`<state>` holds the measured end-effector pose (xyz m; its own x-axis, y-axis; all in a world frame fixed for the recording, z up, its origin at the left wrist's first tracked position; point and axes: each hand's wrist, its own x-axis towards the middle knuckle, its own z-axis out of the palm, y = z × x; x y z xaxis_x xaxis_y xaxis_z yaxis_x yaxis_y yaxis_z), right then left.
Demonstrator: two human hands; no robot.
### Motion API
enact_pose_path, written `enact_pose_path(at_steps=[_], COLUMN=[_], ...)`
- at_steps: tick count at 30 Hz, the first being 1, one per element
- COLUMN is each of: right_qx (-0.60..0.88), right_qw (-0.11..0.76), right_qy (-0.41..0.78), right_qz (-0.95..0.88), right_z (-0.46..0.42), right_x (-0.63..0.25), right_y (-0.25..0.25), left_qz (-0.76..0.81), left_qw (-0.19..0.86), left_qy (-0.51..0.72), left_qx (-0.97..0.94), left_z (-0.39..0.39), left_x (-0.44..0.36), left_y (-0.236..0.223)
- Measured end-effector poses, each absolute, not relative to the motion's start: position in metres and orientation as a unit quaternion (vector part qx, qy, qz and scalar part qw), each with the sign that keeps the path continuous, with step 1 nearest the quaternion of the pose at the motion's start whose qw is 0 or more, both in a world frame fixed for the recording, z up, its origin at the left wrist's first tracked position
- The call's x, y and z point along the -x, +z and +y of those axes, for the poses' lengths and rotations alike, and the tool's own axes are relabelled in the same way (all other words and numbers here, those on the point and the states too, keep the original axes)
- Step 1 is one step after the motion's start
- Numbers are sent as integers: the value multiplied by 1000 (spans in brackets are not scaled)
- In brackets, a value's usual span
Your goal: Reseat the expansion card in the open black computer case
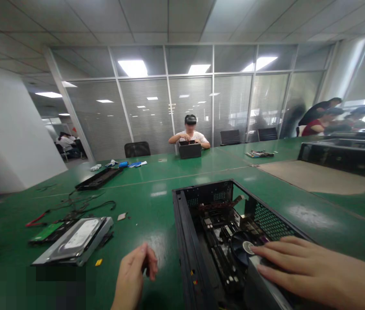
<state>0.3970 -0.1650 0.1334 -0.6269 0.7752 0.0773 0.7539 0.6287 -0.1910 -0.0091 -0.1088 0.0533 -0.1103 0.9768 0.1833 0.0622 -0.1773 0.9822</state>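
Green surface (161,170), open computer case (187,234), right hand (295,260) at the fan (239,249)

Glass partition (143,112) behind; co-worker (198,137) across the surface, hands at a dark box (190,150). Case location: near right part of the surface, top open, circuit board (213,237) and fan exposed inside.

Step in hand, judged from pose: handling the dark grey piece (261,286) next to the fan, at the near end of the case. Best done with fingertips on the firm edge of the piece, clear of fan blades and hub. Press lightly; board parts alongside probably easy to bend. Brace the case's left wall with the left hand (135,267) against sliding. Move slowly where piece and fan come close; check for trapped leads, too dark in there to tell.

Pose, right: reaches from lower right into the case, palm down, fingers nearly straight and close together, tips at the fan hub and over the grey piece. Grip: cannot tell whether grasping or merely resting; thumb hidden.

Pose, left: hangs just left of the case, apart from it, fingers loosely bent. Grip: released, nothing visible within. Farther left on the surface: hard drive (77,239) and small yellow piece (98,262).
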Motion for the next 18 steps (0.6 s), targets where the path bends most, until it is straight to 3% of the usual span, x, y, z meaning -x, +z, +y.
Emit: enact_pose_path(at_steps=[5,8,11,14,18], right_qx=[319,294,366,396,332], right_qw=[-9,36,153,219,230], right_qy=[71,5,-113,-149,-117], right_qz=[-945,-955,-911,-880,-907], right_z=[-57,41,109,125,107], right_x=[-346,-292,-222,-155,-107], right_y=[181,173,140,105,70], left_qz=[533,533,550,561,517], left_qw=[235,202,197,172,96], left_qy=[669,676,612,523,439], left_qx=[-462,-468,-532,-618,-728], left_z=[-121,-123,-120,-118,-114], left_x=[31,36,32,26,24], left_y=[61,58,50,40,31])
